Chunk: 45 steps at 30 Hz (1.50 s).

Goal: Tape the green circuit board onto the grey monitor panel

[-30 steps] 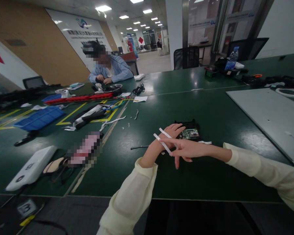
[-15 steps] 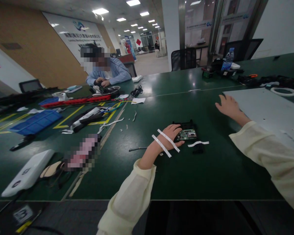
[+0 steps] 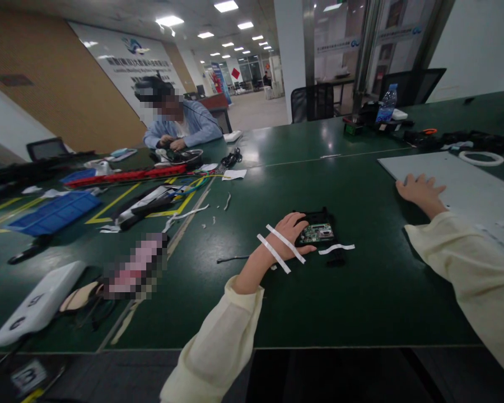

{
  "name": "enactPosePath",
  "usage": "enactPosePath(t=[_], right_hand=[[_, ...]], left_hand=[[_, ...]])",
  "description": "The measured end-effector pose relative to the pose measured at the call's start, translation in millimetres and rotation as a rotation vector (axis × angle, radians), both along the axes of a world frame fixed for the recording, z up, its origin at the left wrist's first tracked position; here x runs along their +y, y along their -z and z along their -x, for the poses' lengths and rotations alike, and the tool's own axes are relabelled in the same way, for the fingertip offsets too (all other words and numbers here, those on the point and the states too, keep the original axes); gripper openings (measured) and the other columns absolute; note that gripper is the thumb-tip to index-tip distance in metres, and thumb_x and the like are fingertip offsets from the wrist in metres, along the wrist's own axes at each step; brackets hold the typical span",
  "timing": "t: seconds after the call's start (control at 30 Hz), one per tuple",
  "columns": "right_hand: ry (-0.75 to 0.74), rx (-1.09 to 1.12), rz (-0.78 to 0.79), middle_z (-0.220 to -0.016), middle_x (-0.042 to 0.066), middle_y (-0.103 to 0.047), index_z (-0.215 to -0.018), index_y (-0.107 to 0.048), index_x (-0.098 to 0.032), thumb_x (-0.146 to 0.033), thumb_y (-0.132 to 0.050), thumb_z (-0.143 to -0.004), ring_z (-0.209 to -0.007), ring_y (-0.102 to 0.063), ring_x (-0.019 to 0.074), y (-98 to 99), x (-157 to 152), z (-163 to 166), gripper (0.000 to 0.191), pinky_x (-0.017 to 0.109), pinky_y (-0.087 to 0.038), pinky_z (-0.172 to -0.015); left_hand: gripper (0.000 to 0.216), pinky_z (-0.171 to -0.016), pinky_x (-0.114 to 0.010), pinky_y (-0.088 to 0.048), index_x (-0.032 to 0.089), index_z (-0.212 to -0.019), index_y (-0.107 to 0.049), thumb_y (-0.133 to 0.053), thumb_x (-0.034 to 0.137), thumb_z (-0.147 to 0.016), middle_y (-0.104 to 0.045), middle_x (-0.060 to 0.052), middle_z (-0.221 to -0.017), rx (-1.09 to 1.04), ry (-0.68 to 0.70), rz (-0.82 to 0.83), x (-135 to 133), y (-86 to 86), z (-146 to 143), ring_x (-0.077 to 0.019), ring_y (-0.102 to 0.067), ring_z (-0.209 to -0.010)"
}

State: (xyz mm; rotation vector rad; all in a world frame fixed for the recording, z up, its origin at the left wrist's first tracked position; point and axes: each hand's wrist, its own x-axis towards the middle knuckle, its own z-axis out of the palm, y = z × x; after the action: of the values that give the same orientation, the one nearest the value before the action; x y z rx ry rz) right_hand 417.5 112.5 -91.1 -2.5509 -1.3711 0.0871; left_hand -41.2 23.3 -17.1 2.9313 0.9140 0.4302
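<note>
My left hand (image 3: 289, 231) rests on the left edge of a small black device with a green circuit board (image 3: 318, 231) on the green table (image 3: 353, 302). Two white tape strips (image 3: 279, 248) are stuck across the back of that hand and wrist. A third white strip (image 3: 336, 247) lies on the table just below the device. My right hand (image 3: 420, 190) lies flat with fingers spread on the near corner of a large grey panel (image 3: 466, 187), holding nothing.
A person in a blue shirt (image 3: 180, 127) works at the far left of the table. Blue trays (image 3: 52, 211), a red bar (image 3: 126, 175), cables, a white box (image 3: 31, 305) and tape scraps lie at left. A water bottle (image 3: 386, 105) and a white tape roll (image 3: 481, 158) stand at the far right.
My right hand left my left hand, swung right and came down onto the grey panel's corner. One white strip now lies by the device. My left hand stayed on the device.
</note>
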Motion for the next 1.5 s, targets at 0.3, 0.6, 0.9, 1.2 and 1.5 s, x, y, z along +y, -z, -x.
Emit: enactPosePath(t=[0.3,0.6,0.9,1.2,1.5], right_hand=[[-0.152,-0.023,0.014,-0.144,0.025,-0.026,-0.134,-0.042,-0.014,-0.061,-0.022,-0.087,-0.129,-0.022,0.0477,-4.1,-11,25,0.069,0.072,-0.013,-0.092],[-0.401,-0.212,-0.017,-0.142,0.020,-0.033,-0.137,-0.038,-0.017,-0.054,-0.015,-0.091,-0.126,-0.031,0.0437,-13.1,-49,81,0.063,0.068,-0.027,-0.092],[-0.685,-0.225,-0.009,-0.150,0.013,-0.027,-0.144,-0.030,-0.017,-0.049,-0.011,-0.094,-0.135,-0.026,0.0336,-26.7,-91,126,0.063,0.054,-0.027,-0.104],[-1.042,-0.080,-0.129,-0.151,0.011,-0.025,-0.145,-0.031,-0.018,-0.053,-0.021,-0.094,-0.138,-0.019,0.0328,-48.8,-164,200,0.062,0.054,-0.024,-0.107],[-1.490,0.057,-0.111,-0.153,0.012,-0.018,-0.146,-0.029,-0.015,-0.049,-0.029,-0.094,-0.141,-0.007,0.0312,-75.1,-240,268,0.062,0.051,-0.014,-0.112]], left_hand=[[0.057,-0.091,-0.047,-0.043,0.015,-0.107,-0.051,-0.058,0.061,-0.074,-0.048,-0.013,-0.113,0.037,-0.117,-0.120,-1,-1.1,-6,-0.0294,-0.046,-0.108],[0.057,-0.087,-0.045,-0.040,0.014,-0.099,-0.054,-0.049,0.066,-0.078,-0.052,-0.012,-0.099,0.168,-0.143,-0.206,-8,-11.8,-10,-0.0284,-0.048,-0.096],[0.051,-0.088,-0.044,-0.040,0.015,-0.097,-0.053,-0.053,0.062,-0.077,-0.051,-0.011,-0.100,0.022,-0.207,-0.275,-1,-30.7,4,-0.0277,-0.046,-0.097],[0.044,-0.082,-0.042,-0.040,0.017,-0.093,-0.052,-0.055,0.057,-0.077,-0.051,-0.008,-0.093,-0.058,-0.254,-0.283,8,-41.9,21,-0.0262,-0.046,-0.092],[0.041,-0.088,-0.043,-0.038,0.018,-0.095,-0.052,-0.057,0.054,-0.077,-0.052,-0.009,-0.097,-0.073,-0.227,-0.267,1,-42.2,14,-0.0274,-0.048,-0.096]])
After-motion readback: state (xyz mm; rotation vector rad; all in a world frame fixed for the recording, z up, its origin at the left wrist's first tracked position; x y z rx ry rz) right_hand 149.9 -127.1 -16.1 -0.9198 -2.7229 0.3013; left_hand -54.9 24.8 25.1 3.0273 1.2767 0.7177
